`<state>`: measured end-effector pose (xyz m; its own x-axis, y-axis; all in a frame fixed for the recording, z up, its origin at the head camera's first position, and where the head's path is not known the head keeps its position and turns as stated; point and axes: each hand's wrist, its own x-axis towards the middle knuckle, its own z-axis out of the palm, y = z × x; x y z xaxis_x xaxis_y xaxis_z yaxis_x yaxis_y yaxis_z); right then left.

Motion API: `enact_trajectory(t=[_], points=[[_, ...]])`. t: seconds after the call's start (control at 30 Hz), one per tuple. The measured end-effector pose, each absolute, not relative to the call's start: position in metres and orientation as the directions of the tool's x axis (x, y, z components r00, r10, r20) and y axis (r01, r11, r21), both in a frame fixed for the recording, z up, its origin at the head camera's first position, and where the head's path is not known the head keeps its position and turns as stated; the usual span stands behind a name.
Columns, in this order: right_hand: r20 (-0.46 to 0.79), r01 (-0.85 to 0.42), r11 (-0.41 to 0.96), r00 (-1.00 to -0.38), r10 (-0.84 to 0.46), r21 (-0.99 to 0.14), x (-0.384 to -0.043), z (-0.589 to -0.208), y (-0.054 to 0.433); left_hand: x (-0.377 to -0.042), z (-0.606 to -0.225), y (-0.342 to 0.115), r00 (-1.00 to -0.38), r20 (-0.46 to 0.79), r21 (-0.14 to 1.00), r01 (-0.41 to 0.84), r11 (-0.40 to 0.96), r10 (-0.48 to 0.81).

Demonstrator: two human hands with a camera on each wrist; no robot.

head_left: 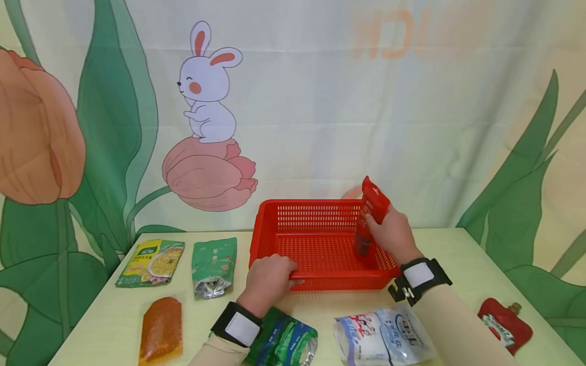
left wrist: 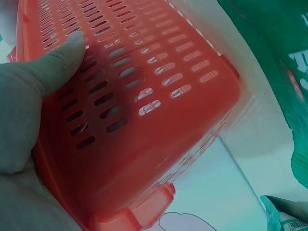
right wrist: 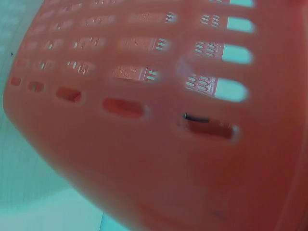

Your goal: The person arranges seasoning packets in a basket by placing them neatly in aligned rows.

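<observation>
A red plastic basket (head_left: 329, 282) with slotted walls stands at the back middle of the table. My left hand (head_left: 270, 279) grips its near left rim. In the left wrist view the thumb (left wrist: 60, 60) lies against the outer wall, while the fingers are hidden. My right hand (head_left: 391, 231) holds a red packet (head_left: 373, 203) upright over the basket's right side, its dark lower end down inside. Only the basket's outer wall (right wrist: 144, 159) fills the right wrist view; hand and packet do not show there.
Around the basket lie a yellow-green food packet (head_left: 153, 264), a green pouch (head_left: 214, 262), an orange-brown packet (head_left: 161, 328), a green-blue packet (head_left: 286, 340), a white-blue bag (head_left: 382, 335) and a red spouted pouch (head_left: 505, 325). A printed curtain (head_left: 311, 127) hangs behind the table.
</observation>
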<state>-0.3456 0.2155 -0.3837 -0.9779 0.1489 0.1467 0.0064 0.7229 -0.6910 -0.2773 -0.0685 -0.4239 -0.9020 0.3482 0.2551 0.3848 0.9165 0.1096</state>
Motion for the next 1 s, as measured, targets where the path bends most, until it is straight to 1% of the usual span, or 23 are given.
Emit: enact_trajectory(t=[0.1,0.2,0.4,0.57,0.67,0.83,0.9,1.0], points=[[0.164,-0.007,0.721,-0.975,0.148,-0.693,-0.346,-0.384,0.214,-0.277,-0.424,-0.069,-0.902,0.257,0.115,0.385,0.916,0.347],[0.155,-0.006,0.707,-0.977,0.147,-0.707,-0.345,-0.382,0.213,-0.277,-0.424,-0.07,-0.902,0.26,0.117,0.384,0.916,0.345],[0.134,-0.015,0.653,-0.982,0.132,-0.757,-0.333,-0.371,0.214,-0.278,-0.423,-0.07,-0.906,0.252,0.122,0.377,0.918,0.339],[0.148,-0.047,0.604,-0.982,0.118,-0.796,-0.311,-0.365,0.215,-0.279,-0.423,-0.067,-0.907,0.243,0.117,0.38,0.918,0.344],[0.193,-0.084,0.6,-0.974,0.12,-0.795,-0.294,-0.367,0.214,-0.278,-0.423,-0.066,-0.907,0.238,0.118,0.381,0.917,0.346],[0.277,-0.12,0.6,-0.945,0.176,-0.791,-0.266,-0.372,0.208,-0.277,-0.422,-0.066,-0.908,0.237,0.128,0.381,0.916,0.345],[0.294,-0.142,0.59,-0.94,0.171,-0.795,-0.255,-0.375,0.206,-0.276,-0.423,-0.066,-0.909,0.24,0.129,0.379,0.917,0.342],[0.294,-0.174,0.586,-0.949,0.116,-0.792,-0.24,-0.382,0.204,-0.276,-0.423,-0.067,-0.908,0.244,0.129,0.377,0.917,0.339]])
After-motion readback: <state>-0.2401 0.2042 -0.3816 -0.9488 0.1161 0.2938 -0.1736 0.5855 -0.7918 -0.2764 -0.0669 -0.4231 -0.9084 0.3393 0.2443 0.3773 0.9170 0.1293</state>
